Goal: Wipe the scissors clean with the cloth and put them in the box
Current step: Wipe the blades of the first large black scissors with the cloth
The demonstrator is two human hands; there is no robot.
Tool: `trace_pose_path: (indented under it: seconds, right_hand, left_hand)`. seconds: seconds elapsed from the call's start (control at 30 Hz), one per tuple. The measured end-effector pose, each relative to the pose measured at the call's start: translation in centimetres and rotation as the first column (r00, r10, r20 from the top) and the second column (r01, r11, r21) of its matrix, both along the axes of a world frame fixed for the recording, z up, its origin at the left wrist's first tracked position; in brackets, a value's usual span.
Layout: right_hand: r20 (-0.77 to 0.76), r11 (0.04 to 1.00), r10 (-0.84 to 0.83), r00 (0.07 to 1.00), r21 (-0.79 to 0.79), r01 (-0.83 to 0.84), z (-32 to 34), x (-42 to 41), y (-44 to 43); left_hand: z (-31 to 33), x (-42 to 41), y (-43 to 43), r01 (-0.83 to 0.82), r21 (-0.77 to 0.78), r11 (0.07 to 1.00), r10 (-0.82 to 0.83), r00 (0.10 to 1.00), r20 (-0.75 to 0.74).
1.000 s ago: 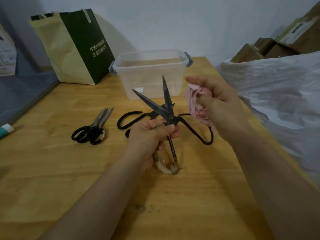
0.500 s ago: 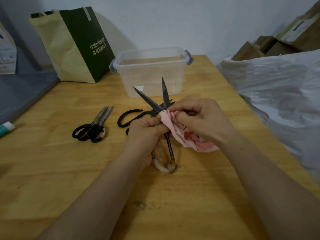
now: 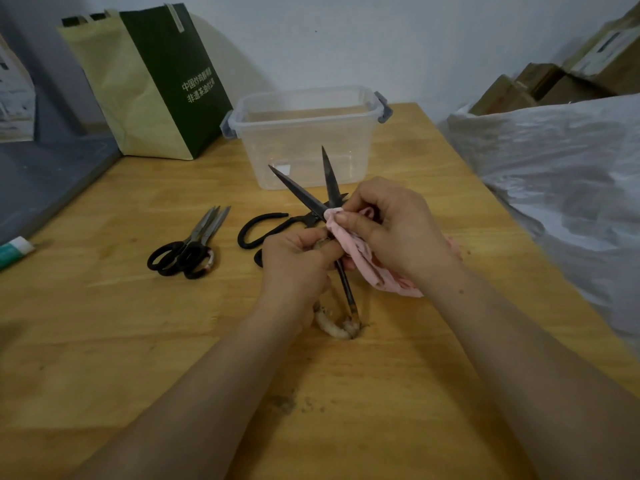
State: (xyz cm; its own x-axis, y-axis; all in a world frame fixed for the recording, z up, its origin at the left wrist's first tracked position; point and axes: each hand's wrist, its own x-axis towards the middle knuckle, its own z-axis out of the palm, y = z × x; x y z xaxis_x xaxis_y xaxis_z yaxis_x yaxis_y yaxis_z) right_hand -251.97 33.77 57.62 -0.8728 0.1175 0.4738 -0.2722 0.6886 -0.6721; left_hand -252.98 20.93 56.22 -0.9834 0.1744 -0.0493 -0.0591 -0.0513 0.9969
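Note:
My left hand grips a pair of old dark scissors by the handle, blades spread and pointing up toward the box. Its lower handle loop, wrapped in worn pale material, touches the table. My right hand pinches a pink cloth against the blades near the pivot. A clear plastic box with grey clips stands open behind the blades. A second dark pair of scissors lies on the table behind my hands, partly hidden. A third pair with black handles lies shut to the left.
A green and cream paper bag stands at the back left of the wooden table. A tube lies at the left edge. A large white plastic sack borders the right edge, cardboard boxes behind it.
My right hand brought the pink cloth from the right onto the scissors near the pivot. It now pinches the blade there. The left hand kept its grip with little movement.

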Motion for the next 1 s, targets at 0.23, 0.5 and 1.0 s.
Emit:
trace_pose_path:
  seconds: [0.23, 0.5, 1.0]
  right_hand:
    - [0.005, 0.977, -0.201, 0.98, 0.077, 0.2, 0.0, -0.6, 1.7]
    - [0.04, 0.995, 0.084, 0.996, -0.049, -0.082, 0.0, 0.4, 0.9]
    - [0.074, 0.846, -0.217, 0.973, 0.512, 0.15, 2.1, 1.1, 2.6]
  left_hand:
    - [0.1, 0.1, 0.1, 0.043, 0.016, 0.999, -0.043, 0.999, 0.023]
    - [0.2, 0.3, 0.1, 0.039, 0.031, 0.999, -0.04, 0.999, 0.03]
    - [-0.1, 0.3, 0.6, 0.056, -0.005, 0.998, -0.055, 0.994, 0.09]
